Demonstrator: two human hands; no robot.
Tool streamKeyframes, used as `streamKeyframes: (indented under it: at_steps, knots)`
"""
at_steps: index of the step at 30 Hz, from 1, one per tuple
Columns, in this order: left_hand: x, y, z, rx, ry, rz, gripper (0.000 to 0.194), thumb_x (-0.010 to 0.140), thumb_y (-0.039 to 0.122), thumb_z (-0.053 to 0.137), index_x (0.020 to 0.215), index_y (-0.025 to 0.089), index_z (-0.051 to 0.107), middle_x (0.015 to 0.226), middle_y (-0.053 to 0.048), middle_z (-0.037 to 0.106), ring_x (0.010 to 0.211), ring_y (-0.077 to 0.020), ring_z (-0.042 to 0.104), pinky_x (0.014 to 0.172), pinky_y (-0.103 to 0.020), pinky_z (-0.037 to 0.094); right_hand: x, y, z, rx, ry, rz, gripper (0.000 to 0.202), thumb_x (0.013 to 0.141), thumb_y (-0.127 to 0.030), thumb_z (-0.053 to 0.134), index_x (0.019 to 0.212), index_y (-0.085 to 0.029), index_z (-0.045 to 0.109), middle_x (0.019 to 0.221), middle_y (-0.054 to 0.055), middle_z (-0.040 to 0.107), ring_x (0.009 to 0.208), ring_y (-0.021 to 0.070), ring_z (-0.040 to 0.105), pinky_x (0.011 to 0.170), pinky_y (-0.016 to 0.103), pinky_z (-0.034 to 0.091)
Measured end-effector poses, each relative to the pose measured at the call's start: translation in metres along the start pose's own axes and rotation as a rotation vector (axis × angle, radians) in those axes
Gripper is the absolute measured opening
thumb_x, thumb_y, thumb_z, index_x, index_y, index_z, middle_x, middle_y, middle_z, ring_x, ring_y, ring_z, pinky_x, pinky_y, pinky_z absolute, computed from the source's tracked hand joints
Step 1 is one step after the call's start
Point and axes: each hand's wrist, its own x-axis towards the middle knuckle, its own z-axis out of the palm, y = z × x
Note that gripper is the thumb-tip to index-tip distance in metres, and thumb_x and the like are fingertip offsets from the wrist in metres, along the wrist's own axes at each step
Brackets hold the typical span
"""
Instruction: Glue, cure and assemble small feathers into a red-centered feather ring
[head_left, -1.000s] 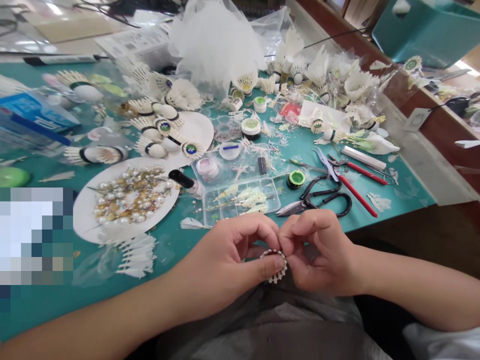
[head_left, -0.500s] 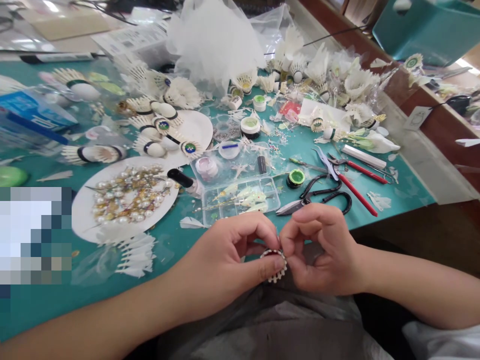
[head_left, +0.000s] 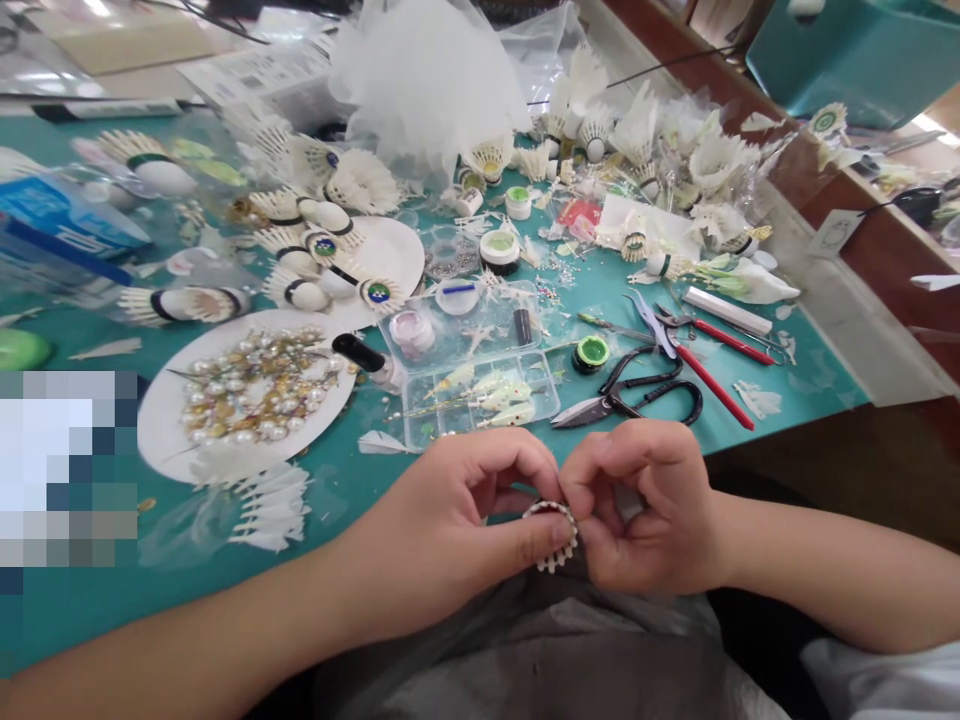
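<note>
My left hand (head_left: 480,530) is closed, its thumb lying across a small ring with white stubs round its rim (head_left: 556,562), which looks like a cut-down shuttlecock. Just above my lap, my right hand (head_left: 645,510) is closed in a pinch at the right side of that ring. Whatever is between the right fingertips is too small or too hidden to make out. Beyond the hands lie black-handled scissors (head_left: 622,395), an uncapped pot of green paint (head_left: 591,353) and a clear compartment box (head_left: 480,395) with pale green leaf-like pieces in it.
On the left, a white plate (head_left: 161,430) holds pearl and gold beads. Several shuttlecocks (head_left: 307,294) lie around a second plate. Red-handled pliers (head_left: 712,380) rest at the right. White tulle (head_left: 427,80) is heaped at the back, and a teal bin (head_left: 847,60) stands far right.
The right hand has dipped slightly and its index finger has curled in closer to the ring. The ring sits a touch lower, still under the left thumb.
</note>
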Motion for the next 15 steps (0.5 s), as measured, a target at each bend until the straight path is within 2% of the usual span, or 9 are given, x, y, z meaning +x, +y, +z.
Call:
streamKeyframes:
  at_steps: [3,7,9,12,15]
  knots:
    - [0.0,-0.002,0.0,-0.086,-0.031,-0.054,0.008,0.081,0.018,0.077,0.081,0.018,0.07,0.082,0.001,0.068,0.076,-0.0128,0.063,0.069,-0.024,0.053,-0.001,0.0,0.001,-0.004,0.001,0.05,0.042,0.068,0.004,0.055,0.093,-0.028,0.045,0.076,-0.006,0.049,0.048,0.005,0.044,0.039,0.012,0.032]
    - [-0.002,-0.002,-0.002,-0.051,-0.067,-0.084,0.008,0.084,0.022,0.074,0.09,0.017,0.074,0.095,-0.004,0.072,0.093,-0.019,0.066,0.081,-0.03,0.055,0.002,-0.002,0.0,-0.006,0.031,-0.021,0.054,0.074,0.003,0.054,0.111,-0.033,0.037,0.081,-0.006,0.048,0.055,0.006,0.049,0.043,0.011,0.035]
    - [-0.003,-0.002,-0.002,-0.063,-0.078,-0.104,0.01,0.085,0.023,0.073,0.094,0.018,0.074,0.098,-0.004,0.071,0.095,-0.0189,0.066,0.082,-0.03,0.054,0.005,-0.004,-0.001,-0.009,0.024,-0.039,0.058,0.076,0.003,0.054,0.116,-0.034,0.033,0.082,-0.007,0.048,0.058,0.0067,0.051,0.046,0.012,0.039]
    - [-0.005,-0.003,-0.002,-0.123,-0.103,-0.116,0.02,0.08,0.021,0.078,0.099,0.02,0.072,0.097,-0.002,0.07,0.093,-0.0171,0.065,0.082,-0.029,0.054,0.008,-0.007,-0.004,-0.028,0.021,-0.014,0.055,0.078,0.002,0.055,0.114,-0.033,0.034,0.08,-0.008,0.05,0.061,0.008,0.055,0.053,0.016,0.047]
    - [-0.006,-0.004,-0.002,-0.149,-0.111,-0.12,0.031,0.073,0.017,0.083,0.101,0.021,0.07,0.097,0.0,0.07,0.094,-0.0177,0.066,0.085,-0.03,0.053,0.009,-0.008,-0.006,-0.054,0.038,0.004,0.051,0.079,0.0,0.056,0.112,-0.033,0.034,0.08,-0.007,0.051,0.061,0.0082,0.055,0.055,0.018,0.05]
